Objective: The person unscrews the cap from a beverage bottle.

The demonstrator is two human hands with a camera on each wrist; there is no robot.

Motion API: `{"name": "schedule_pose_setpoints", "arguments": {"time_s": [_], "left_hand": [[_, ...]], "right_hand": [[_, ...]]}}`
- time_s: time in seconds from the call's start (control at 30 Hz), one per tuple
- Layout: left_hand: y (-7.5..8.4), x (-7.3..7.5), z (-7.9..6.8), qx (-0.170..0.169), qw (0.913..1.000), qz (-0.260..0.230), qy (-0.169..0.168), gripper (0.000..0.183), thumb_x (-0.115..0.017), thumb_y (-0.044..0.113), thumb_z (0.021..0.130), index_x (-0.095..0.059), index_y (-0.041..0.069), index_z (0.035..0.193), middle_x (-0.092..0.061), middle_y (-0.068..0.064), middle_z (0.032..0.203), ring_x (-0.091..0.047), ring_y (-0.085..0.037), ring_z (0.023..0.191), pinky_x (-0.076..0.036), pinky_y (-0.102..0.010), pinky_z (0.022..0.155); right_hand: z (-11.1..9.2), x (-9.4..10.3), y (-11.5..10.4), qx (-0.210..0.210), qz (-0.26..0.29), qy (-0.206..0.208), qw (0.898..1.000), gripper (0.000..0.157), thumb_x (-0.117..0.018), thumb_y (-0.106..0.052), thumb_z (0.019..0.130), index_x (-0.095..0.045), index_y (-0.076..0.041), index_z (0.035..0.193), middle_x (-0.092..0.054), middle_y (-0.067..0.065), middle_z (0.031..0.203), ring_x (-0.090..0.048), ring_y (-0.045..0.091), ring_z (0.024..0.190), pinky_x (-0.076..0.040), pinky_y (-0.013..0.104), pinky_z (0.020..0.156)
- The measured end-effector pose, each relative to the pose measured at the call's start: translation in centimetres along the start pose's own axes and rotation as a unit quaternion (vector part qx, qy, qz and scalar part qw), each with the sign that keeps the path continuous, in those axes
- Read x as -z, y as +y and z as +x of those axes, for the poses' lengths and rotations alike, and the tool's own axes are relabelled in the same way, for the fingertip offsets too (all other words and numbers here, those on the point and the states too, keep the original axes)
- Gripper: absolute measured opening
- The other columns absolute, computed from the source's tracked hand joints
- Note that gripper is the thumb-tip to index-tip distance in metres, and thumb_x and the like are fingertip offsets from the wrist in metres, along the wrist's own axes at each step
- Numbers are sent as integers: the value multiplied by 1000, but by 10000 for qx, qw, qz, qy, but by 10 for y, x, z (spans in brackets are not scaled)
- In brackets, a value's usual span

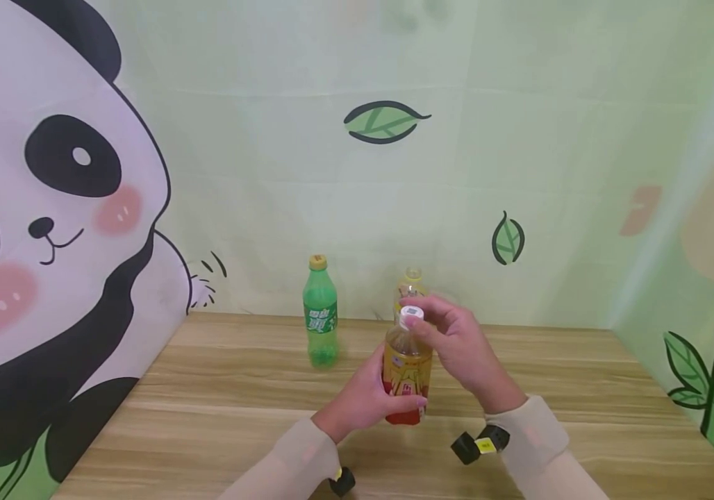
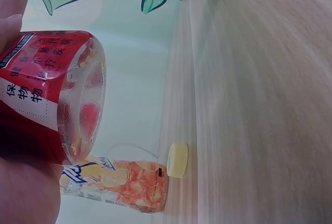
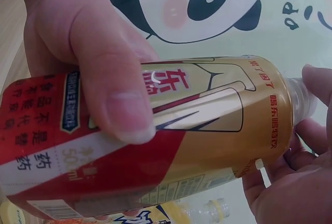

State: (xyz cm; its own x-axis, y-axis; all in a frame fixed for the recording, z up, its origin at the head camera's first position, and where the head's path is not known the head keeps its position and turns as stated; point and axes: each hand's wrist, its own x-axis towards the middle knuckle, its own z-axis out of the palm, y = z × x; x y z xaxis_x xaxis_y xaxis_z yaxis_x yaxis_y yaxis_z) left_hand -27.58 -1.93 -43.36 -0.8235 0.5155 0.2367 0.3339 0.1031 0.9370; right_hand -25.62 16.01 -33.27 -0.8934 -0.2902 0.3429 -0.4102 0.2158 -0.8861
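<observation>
My left hand (image 1: 366, 389) grips a plastic drink bottle (image 1: 408, 371) with a gold and red label and holds it upright above the table. In the right wrist view the thumb of that hand lies across the label. My right hand (image 1: 457, 340) is at the top of the bottle and pinches its white cap (image 1: 412, 314) between thumb and fingers. The bottle's clear base shows in the left wrist view. Behind the hands stands an uncapped bottle (image 2: 137, 182) with an orange and yellow label, partly hidden in the head view.
A green bottle (image 1: 321, 319) with a yellow cap stands left of the hands on the wooden table (image 1: 219, 396). A loose pale yellow cap (image 2: 178, 160) lies beside the uncapped bottle. A backdrop printed with a panda (image 1: 63, 208) and leaves encloses the table's back and sides.
</observation>
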Motion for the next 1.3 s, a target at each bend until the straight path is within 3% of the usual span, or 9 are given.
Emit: {"name": "schedule_pose_setpoints", "arguments": {"time_s": [0.37,0.5,0.7,0.9,1.3], "left_hand": [[-1,0,0,-28,9999,-112,-124,83,-85,30,85,-35,42,149,-63,8,131,-64,-15,116,-53,-38,102],[-1,-1,1,-47,9999,-106,-122,84,-86,31,84,-34,43,150,-63,8,131,-64,-15,116,-53,-38,102],[1,-2,1,31,9998,-124,-141,81,-85,32,85,-36,43,148,-62,9,131,-64,-15,116,-53,-38,102],[1,-3,0,41,9999,-110,-121,81,-85,31,85,-36,42,148,-63,8,130,-64,-15,116,-53,-38,102],[1,-3,-1,30,9998,-159,-116,82,-85,31,85,-35,42,149,-62,8,131,-63,-16,116,-53,-39,102]], "right_hand": [[-2,-2,4,15,-16,252,9997,52,-70,-29,98,-53,-20,147,-62,5,139,-60,30,126,-54,50,101],[-2,-5,-1,-217,-83,836,9962,52,-79,-35,90,-59,-17,135,-66,3,130,-61,25,119,-54,42,98],[-3,-10,-7,-647,-162,1705,9831,53,-90,-44,76,-63,-10,108,-66,6,108,-61,22,103,-54,34,92],[-3,-12,-7,-725,-121,1734,9821,53,-93,-44,73,-64,-9,101,-66,7,101,-61,24,97,-56,33,82],[-4,-14,-9,-619,-87,1751,9826,44,-92,-41,75,-71,-11,99,-70,7,102,-62,24,98,-55,34,85]]}}
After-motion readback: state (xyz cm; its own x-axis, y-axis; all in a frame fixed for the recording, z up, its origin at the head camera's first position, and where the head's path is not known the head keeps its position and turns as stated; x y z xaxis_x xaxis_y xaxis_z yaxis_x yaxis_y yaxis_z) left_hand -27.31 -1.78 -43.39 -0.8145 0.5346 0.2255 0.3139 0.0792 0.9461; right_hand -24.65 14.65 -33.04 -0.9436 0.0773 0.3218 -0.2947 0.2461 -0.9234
